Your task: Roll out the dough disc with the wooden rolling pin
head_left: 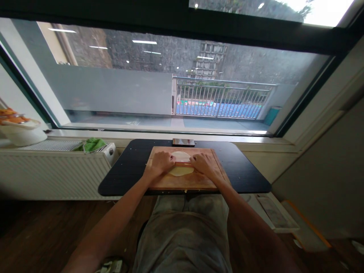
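Note:
A round, flat sheet of pale dough (181, 171) lies on a wooden board (184, 184) on the black table. Across the dough's middle runs a reddish-brown rolling pin (183, 164). My left hand (163, 163) is closed around the pin's left end, and my right hand (202, 163) grips its right end. Dough shows both beyond the pin and on the near side of it. The hands hide both ends of the pin.
The black table (244, 174) stands against the window sill. A small flat item (183, 142) lies at its far edge. To the left, a green cloth (93, 145) rests on a white radiator (57, 170), near a white basket (22, 132).

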Motion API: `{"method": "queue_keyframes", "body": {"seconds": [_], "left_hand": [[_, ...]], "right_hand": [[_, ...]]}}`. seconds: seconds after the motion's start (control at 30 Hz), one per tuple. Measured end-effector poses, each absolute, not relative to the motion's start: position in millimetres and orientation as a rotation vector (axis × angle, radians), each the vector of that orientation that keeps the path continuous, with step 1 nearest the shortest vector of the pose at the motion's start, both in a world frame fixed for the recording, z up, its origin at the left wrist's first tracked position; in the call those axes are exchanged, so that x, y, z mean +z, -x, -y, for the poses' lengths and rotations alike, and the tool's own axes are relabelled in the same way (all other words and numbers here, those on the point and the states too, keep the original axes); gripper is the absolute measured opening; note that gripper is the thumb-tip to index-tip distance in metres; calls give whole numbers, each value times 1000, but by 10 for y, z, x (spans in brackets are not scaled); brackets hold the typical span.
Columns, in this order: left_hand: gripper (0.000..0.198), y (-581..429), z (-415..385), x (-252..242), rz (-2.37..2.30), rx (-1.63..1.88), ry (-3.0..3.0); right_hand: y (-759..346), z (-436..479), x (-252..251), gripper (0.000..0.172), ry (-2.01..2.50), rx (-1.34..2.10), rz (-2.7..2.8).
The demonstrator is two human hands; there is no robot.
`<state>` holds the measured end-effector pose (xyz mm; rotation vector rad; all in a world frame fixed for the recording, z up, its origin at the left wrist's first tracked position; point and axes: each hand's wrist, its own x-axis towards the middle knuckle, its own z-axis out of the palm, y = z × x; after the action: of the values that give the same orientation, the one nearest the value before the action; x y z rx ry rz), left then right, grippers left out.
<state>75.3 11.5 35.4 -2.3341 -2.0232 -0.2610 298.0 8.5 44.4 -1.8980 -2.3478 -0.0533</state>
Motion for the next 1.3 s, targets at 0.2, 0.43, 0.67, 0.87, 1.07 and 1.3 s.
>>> {"method": "queue_keyframes", "body": {"seconds": [0.2,0.43,0.67,0.87,1.07,1.3], "left_hand": [[52,-685,109,337,1971,-264,2381],[51,-719,50,348,2040,-312,2328],[55,-676,-182,318,1995,-308,2321],[50,-625,-394,329,2023,-320,2362],[52,-618,-608,344,2128,-259,2296],[44,-631,-514,332,2084,-102,2426]], "right_hand": [[-2962,33,496,44,1892,-65,2391],[-2959,-12,411,44,1867,-86,2325],[-2966,-273,325,44,1815,-53,2273],[-2951,-526,341,52,1859,-3,2255],[-2944,-710,374,51,1918,60,2263],[-2948,-620,347,48,1919,-9,2281]]}}
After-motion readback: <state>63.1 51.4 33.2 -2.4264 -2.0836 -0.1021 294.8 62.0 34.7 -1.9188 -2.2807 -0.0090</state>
